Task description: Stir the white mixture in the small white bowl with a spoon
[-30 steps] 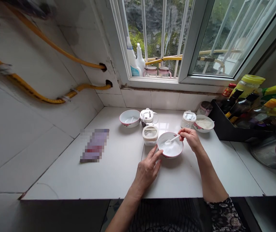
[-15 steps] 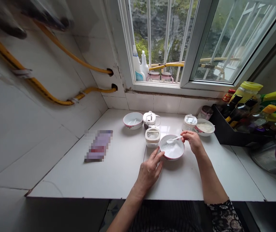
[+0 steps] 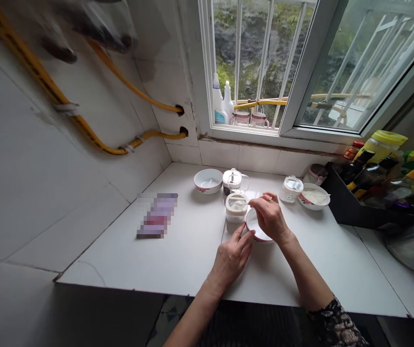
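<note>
My right hand (image 3: 272, 219) pinches the handle of a small white spoon (image 3: 243, 203), whose bowl end is over the open mouth of a clear square jar (image 3: 236, 217). Just below it, a white bowl with a red rim (image 3: 252, 222) holds white powder, and my right hand covers part of it. My left hand (image 3: 228, 260) grips this bowl at its near left edge, fingers along the rim. Behind the open jar is another jar (image 3: 231, 179) with its clear lid raised and dark contents.
A bowl with a spoon (image 3: 208, 188) stands at the back left, and a patterned bowl with pale contents (image 3: 313, 197) beside a lidded jar (image 3: 291, 189) at the right. A black bin of bottles (image 3: 351, 209) borders the right side. A blurred purple packet (image 3: 158, 217) lies left.
My right hand has moved left with the spoon, from over the powder bowl to the open jar. My left hand stays at the bowl. The camera view has shifted slightly.
</note>
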`<state>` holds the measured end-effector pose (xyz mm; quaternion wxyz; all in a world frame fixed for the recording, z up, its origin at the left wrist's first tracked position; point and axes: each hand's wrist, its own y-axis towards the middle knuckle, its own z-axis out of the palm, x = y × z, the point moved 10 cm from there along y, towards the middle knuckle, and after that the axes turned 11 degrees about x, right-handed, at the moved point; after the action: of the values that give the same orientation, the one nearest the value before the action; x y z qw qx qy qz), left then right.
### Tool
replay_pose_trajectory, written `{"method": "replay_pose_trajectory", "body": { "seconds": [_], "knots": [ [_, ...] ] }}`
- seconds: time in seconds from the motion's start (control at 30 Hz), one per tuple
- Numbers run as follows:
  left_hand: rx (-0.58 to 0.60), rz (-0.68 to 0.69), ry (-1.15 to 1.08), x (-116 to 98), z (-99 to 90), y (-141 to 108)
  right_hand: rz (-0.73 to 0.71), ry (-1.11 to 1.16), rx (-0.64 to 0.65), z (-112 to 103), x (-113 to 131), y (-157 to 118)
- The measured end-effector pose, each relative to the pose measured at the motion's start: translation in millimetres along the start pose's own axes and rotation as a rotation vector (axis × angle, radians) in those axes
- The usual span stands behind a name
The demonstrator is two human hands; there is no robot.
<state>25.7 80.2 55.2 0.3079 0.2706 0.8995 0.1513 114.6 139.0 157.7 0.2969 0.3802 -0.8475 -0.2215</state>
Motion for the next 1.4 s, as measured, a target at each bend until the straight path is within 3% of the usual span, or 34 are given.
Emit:
{"method": "replay_pose_trajectory", "body": {
  "seconds": [0.07, 0.13, 0.27, 0.37, 0.5, 0.73, 0.93, 1.17, 1.4],
  "knots": [
    [0.003, 0.000, 0.005, 0, -0.3, 0, -0.054, -0.048, 0.000, -1, 7, -2],
    [0.005, -0.007, 0.000, 1, -0.1, 0, -0.005, -0.003, -0.071, -13, -1, -5],
    [0.002, -0.024, -0.035, 2, 0.7, 0, 0.305, 0.305, -0.165, -32, -53, -21],
    [0.001, -0.026, -0.067, 2, 0.7, 1, 0.445, 0.541, -0.048, -25, -82, -30],
    [0.002, -0.028, -0.115, 3, 1.3, 4, 0.484, 0.574, 0.103, -16, -95, -35],
    [0.004, -0.059, -0.265, 9, 4.2, 6, 0.539, 0.573, 0.223, 6, -100, -40],
    [-0.047, -0.172, -0.287, 26, 5.5, 2, 0.573, 0.485, 0.231, -1, -91, -47],
    [-0.082, -0.155, -0.299, 29, 9.3, 5, 0.659, 0.402, 0.173, -16, -81, -57],
    [0.010, -0.200, -0.590, 24, 10.6, 6, 0.806, 0.395, 0.022, -21, -78, -79]
  ]
}}
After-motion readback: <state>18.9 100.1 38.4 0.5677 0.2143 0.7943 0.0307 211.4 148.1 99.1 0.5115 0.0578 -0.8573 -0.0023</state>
